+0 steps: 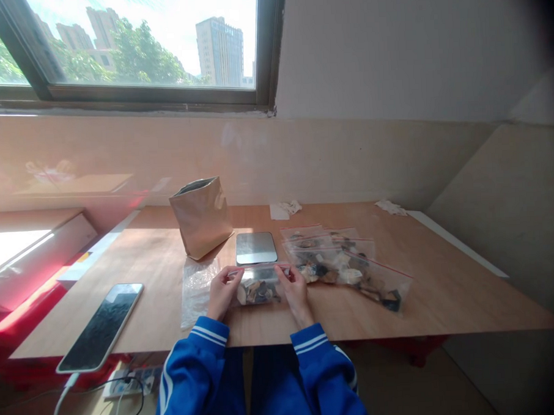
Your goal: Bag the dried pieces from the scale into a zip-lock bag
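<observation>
Wooden table (445, 286) below window (160, 47); both hands (222, 292) (295, 290) pinch filled clear bag (261, 291).

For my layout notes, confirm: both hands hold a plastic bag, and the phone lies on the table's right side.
No: the head view shows the phone on the left side of the table. The left hand and right hand do hold a plastic bag.

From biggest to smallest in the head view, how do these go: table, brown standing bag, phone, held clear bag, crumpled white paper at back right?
1. table
2. brown standing bag and phone: too close to rank; the phone sits nearer the camera
3. held clear bag
4. crumpled white paper
</observation>
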The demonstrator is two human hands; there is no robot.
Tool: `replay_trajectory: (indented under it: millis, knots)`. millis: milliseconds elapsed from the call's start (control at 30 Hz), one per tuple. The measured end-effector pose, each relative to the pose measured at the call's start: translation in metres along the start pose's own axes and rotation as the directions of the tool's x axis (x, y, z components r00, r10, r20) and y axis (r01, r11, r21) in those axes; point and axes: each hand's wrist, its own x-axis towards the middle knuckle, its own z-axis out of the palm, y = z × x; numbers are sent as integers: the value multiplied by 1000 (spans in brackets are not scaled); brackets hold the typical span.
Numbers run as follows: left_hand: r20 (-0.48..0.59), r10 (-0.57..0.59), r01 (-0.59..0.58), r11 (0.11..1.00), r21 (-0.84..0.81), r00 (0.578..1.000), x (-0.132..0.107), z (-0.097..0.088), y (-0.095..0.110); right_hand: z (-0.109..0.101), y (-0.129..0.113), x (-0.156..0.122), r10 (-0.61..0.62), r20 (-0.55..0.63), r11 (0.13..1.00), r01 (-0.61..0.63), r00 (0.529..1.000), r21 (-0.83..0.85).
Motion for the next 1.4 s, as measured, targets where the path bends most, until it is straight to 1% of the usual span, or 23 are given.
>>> replay_trajectory:
  millis: [100,167,300,400,600,767,933,1167,1300,1400]
  knots:
    - [-9,-15,15,1000,4,1000,2,-1,-5,1,-3,0,-4,24,1000,4,1000,-1]
    - [-7,-22,22,1000,-1,1000,2,-1,-5,2,-6,-1,7,45,1000,-7,999,8]
    - [16,-23,24,998,-58,1000,-1,-1,4,3,-10,-3,9,88,999,-13,996,42]
    - [33,-18,20,998,-53,999,-3,-1,11,5,-11,-4,-18,96,997,11,995,74]
    - [84,-64,67,997,-27,994,-5,-3,11,8,-5,-4,-67,79,998,68,995,-13]
    - [80,-74,76,997,-29,994,-5,-3,11,8,-2,-3,-52,94,998,55,994,-33]
    - [76,-89,92,995,-37,993,-6,-1,12,8,-4,-4,-49,63,996,53,997,-65]
    - [7,-55,55,998,11,998,-7,-1,10,8,-12,-7,-42,64,998,44,997,-38]
    - [68,-50,50,999,6,996,-8,-2,14,9,-12,-7,-47,65,999,47,997,8]
    - [123,-69,67,998,18,990,-9,-2,16,8,-13,-7,-84,91,996,80,992,49]
